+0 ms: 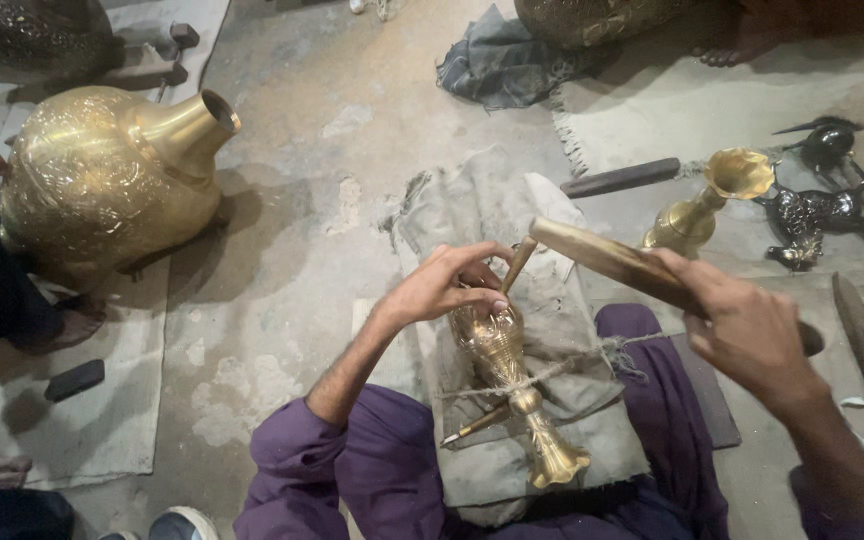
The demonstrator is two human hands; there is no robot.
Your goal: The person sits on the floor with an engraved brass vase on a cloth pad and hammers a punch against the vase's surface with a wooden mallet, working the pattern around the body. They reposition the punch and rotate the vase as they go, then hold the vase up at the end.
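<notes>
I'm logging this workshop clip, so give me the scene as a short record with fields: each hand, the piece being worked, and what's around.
Left hand: left hand holds a thin punch against the small brass vase
Right hand: right hand grips a flat wooden mallet, raised above the punch
Workpiece: small brass vase lies tied with cord on a grey cloth pad
Nearby: large brass pot at left; second brass vase upright at right; dark metal figures beside it
Floor: concrete
</notes>
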